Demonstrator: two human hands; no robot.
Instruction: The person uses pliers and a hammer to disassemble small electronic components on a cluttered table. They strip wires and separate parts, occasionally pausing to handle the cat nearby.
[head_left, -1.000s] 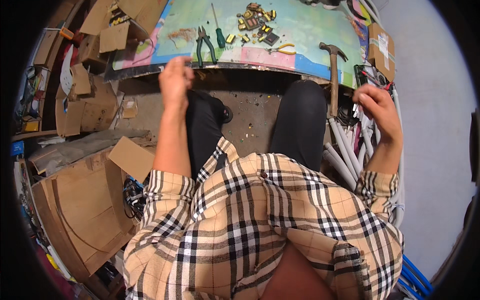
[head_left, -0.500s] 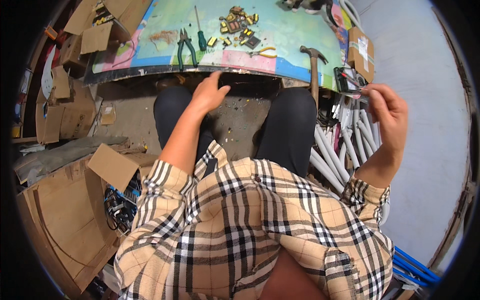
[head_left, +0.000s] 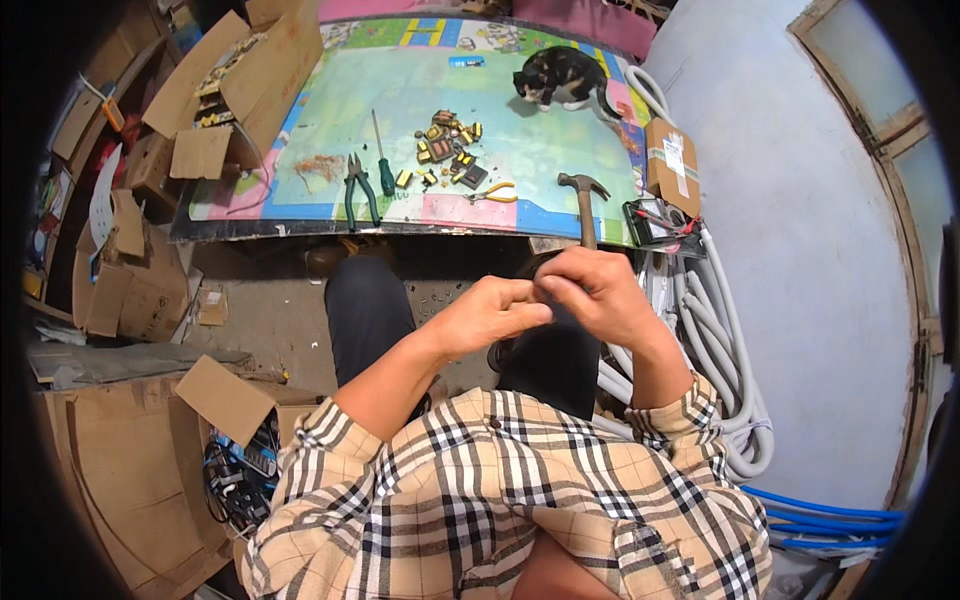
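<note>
My left hand [head_left: 490, 318] and my right hand [head_left: 602, 292] meet in front of my right knee, fingertips close together or touching. Each is closed in a pinch; what they hold, if anything, is hidden or too small to see. Beyond them on the low table lie a hammer [head_left: 584, 205], yellow-handled pliers [head_left: 492, 192], green-handled pliers [head_left: 361, 190] and a screwdriver [head_left: 386, 172]. A heap of small yellow-and-dark electrical parts [head_left: 448, 145] sits mid-table. At the table's right corner is a dark tray [head_left: 650, 225] with red-handled tools.
A cat [head_left: 565, 80] stands on the table's far right, near a small cardboard box [head_left: 672, 165]. Grey hoses [head_left: 722, 330] run along the right wall. Open cardboard boxes [head_left: 125, 440] crowd my left side, and the table's front edge [head_left: 320, 230] is ahead of my knees.
My right hand has left the tray at the right corner and come in to my left hand, which has moved right and toward me. The view has tilted up, showing more table and the whole cat.
</note>
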